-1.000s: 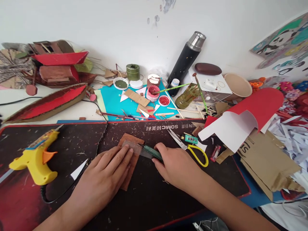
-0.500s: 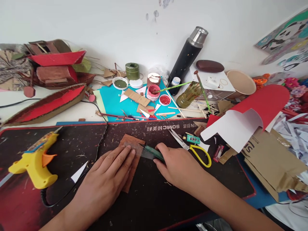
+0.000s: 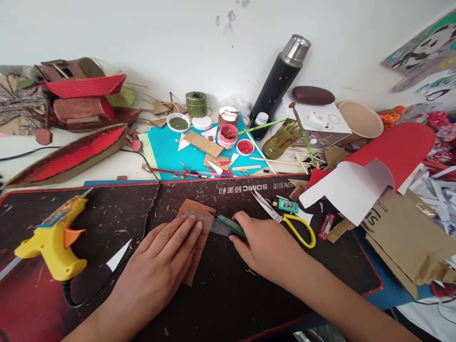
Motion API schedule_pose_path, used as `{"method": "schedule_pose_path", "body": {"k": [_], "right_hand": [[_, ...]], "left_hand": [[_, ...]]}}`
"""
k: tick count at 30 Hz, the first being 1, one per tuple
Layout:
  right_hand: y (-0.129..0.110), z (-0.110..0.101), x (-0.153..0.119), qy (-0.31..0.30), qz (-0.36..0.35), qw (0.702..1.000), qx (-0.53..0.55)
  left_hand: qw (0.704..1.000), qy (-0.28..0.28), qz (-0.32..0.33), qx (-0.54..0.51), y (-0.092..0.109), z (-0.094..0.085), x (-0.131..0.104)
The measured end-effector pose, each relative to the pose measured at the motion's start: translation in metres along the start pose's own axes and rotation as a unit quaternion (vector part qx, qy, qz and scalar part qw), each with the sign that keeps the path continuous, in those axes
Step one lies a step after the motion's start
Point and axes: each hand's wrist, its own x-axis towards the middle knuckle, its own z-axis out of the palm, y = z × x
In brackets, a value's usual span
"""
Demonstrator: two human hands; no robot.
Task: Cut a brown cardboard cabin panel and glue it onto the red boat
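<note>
My left hand (image 3: pixel 164 256) lies flat with fingers stretched out. Its fingertips press a clear ruler (image 3: pixel 218 227) down onto a brown cardboard strip (image 3: pixel 195 261). In my right hand (image 3: pixel 265 244) is a green utility knife (image 3: pixel 231 225), gripped between thumb and fingers. The knife points left, its tip close to the ruler's upper edge near the strip's right side. Whether the blade touches the cardboard cannot be seen. Part of the strip is hidden under my left hand. Scissors with yellow handles (image 3: pixel 298 231) lie open just beyond my right hand.
On the dark mat (image 3: pixel 242 294), a yellow glue gun (image 3: pixel 57 237) lies at left. A green lighter (image 3: pixel 287 205) rests by the scissors. Paint jars (image 3: pixel 227 137), a black thermos (image 3: pixel 276 85) and a cardboard boat (image 3: pixel 71 156) stand behind. Red-and-white card (image 3: pixel 377 166) sits at right.
The knife and my right hand have shifted very slightly to the right. My left hand stays on the ruler and strip; the whole view has moved a little.
</note>
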Motion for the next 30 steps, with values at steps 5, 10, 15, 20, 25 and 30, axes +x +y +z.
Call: {"method": "schedule_pose_path", "body": {"k": [5,10,15,20,25,30], "right_hand": [[0.0002,-0.0016,0.0002,-0.003,-0.001,1.000,-0.005],[0.0006,-0.0012,0.0002,0.003,-0.005,1.000,-0.003],[0.0014,0.0022,-0.0005,0.017,-0.009,1.000,-0.002],[0.0006,0.0012,-0.0004,0.012,-0.009,1.000,-0.003],[0.0000,0.0004,-0.0002,0.011,-0.010,1.000,0.001],[-0.0004,0.0007,0.0000,0.007,-0.005,1.000,-0.003]], "left_hand": [[1.000,0.009,-0.020,-0.017,0.0028,0.0010,0.0011],[0.999,0.025,-0.036,-0.020,0.0055,0.0007,0.0034],[0.999,0.021,-0.030,-0.021,0.0052,-0.0003,0.0042],[0.999,0.025,-0.029,-0.016,0.0058,-0.0006,0.0056],[0.999,0.027,-0.030,-0.017,0.0051,-0.0007,0.0073],[0.998,0.000,-0.045,-0.033,0.0052,-0.0018,0.0063]]}}
